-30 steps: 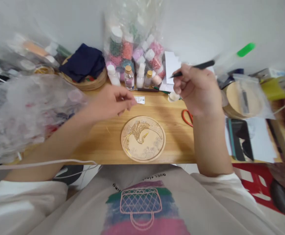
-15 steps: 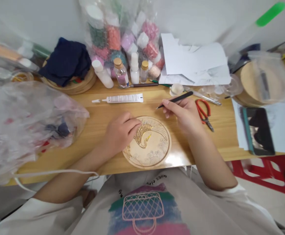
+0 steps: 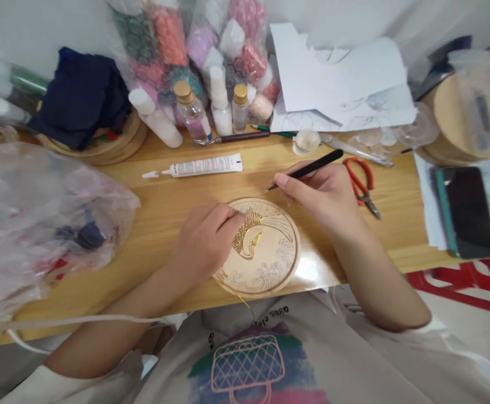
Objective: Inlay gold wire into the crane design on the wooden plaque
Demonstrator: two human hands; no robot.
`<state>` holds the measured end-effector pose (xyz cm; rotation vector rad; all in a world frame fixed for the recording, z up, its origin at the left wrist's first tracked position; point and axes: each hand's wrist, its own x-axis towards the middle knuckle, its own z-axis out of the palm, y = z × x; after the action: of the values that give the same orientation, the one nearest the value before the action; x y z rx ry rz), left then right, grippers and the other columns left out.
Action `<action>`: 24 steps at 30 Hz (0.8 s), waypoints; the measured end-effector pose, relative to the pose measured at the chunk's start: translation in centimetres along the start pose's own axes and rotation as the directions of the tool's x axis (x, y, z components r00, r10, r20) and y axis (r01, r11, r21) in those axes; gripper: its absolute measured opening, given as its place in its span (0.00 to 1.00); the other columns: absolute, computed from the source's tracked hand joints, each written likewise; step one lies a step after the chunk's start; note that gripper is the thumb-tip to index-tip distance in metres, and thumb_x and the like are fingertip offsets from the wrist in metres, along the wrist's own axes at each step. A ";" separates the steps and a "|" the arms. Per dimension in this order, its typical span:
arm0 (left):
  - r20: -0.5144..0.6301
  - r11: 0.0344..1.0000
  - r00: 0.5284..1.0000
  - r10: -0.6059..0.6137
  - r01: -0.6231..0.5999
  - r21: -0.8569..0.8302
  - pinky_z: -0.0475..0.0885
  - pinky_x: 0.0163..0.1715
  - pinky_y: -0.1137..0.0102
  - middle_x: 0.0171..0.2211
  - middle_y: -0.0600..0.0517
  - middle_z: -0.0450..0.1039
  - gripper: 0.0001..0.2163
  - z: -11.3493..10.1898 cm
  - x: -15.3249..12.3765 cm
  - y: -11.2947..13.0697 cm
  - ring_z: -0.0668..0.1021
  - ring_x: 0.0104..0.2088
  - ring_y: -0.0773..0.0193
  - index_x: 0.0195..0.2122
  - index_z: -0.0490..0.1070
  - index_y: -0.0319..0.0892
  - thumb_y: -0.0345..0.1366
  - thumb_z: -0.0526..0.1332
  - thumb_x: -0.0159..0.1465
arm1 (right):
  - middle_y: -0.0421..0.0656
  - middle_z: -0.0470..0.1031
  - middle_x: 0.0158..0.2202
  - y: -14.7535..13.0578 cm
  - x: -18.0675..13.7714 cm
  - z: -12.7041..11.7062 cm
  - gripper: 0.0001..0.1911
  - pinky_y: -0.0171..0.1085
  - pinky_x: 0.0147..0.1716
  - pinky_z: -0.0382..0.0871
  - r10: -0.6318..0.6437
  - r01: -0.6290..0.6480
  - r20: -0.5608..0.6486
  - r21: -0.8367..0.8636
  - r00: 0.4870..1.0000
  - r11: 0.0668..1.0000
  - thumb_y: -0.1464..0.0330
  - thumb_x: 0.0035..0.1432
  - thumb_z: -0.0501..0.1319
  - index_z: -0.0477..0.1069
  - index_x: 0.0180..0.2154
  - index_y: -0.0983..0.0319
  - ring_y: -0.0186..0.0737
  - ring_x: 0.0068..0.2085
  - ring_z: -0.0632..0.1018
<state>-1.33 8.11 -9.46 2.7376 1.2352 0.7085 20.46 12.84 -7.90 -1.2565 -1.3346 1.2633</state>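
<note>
A round wooden board (image 3: 265, 275) lies near the table's front edge, with a carved bird and wave design. Gold wire (image 3: 251, 247) outlines the bird's neck and wing, and a loose gold strand (image 3: 245, 301) hangs past the board's lower rim. My left hand (image 3: 209, 235) rests on the board's left side, its fingers bent and pressed together at the wing; what is under the fingertips is hidden. My right hand (image 3: 329, 191) is closed around black tweezers (image 3: 312, 166), held slanting above the table just beyond the board, tip pointing left and apart from it.
A white glue tube (image 3: 206, 166) lies behind the board with its cap (image 3: 150, 175) off. Red-handled pliers (image 3: 362, 188) are right of my hand. Small bottles (image 3: 193, 115) and papers (image 3: 341, 84) line the back. A plastic bag (image 3: 51, 213) is left, a phone (image 3: 467, 213) right.
The camera view has shifted slightly, so everything appears a little moved. The loose gold strand now shows below the board. Both hands keep nearly the same pose, tweezers still held.
</note>
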 end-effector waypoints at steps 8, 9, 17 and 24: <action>-0.017 0.995 1.000 0.026 -0.024 0.092 0.68 0.32 0.67 0.28 0.52 0.72 0.08 0.2 -0.1 0.2 0.72 0.29 0.63 0.40 0.76 0.40 0.28 0.57 0.72 | 0.38 0.75 0.23 0.2 0.0 0.1 0.09 0.34 0.23 0.62 0.000 0.001 0.018 -0.024 1.000 1.000 0.68 0.56 0.71 0.78 0.24 0.60 0.31 0.24 0.71; -0.022 0.996 1.000 0.021 -0.019 0.092 0.69 0.32 0.67 0.29 0.52 0.73 0.08 0.3 -0.2 0.2 0.72 0.30 0.63 0.39 0.76 0.40 0.28 0.57 0.72 | 0.38 0.75 0.23 0.2 0.0 0.1 0.09 0.34 0.23 0.62 -0.002 0.003 0.020 -0.040 1.000 0.999 0.69 0.56 0.71 0.78 0.24 0.60 0.31 0.24 0.71; -0.013 0.996 0.999 -0.052 0.053 0.075 0.69 0.33 0.67 0.31 0.50 0.74 0.10 0.6 -0.2 0.6 0.74 0.31 0.62 0.39 0.76 0.40 0.30 0.55 0.73 | 0.41 0.81 0.29 -0.8 -1.3 0.3 0.06 0.37 0.25 0.64 -0.143 0.137 -0.003 -0.265 0.990 0.955 0.67 0.57 0.69 0.80 0.28 0.58 0.36 0.28 0.75; 0.003 0.995 0.996 -0.091 0.091 0.045 0.69 0.34 0.66 0.33 0.49 0.75 0.10 0.6 -0.3 1.1 0.75 0.33 0.61 0.37 0.75 0.38 0.30 0.54 0.73 | 0.41 0.81 0.29 0.5 -3.5 1.4 0.04 0.38 0.27 0.68 -0.205 0.160 -0.095 -0.351 0.974 0.923 0.65 0.59 0.69 0.80 0.32 0.56 0.37 0.29 0.76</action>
<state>-0.44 7.24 -9.88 2.6958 1.3811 0.6731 19.46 9.19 -8.34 -1.3863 -1.5810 0.8265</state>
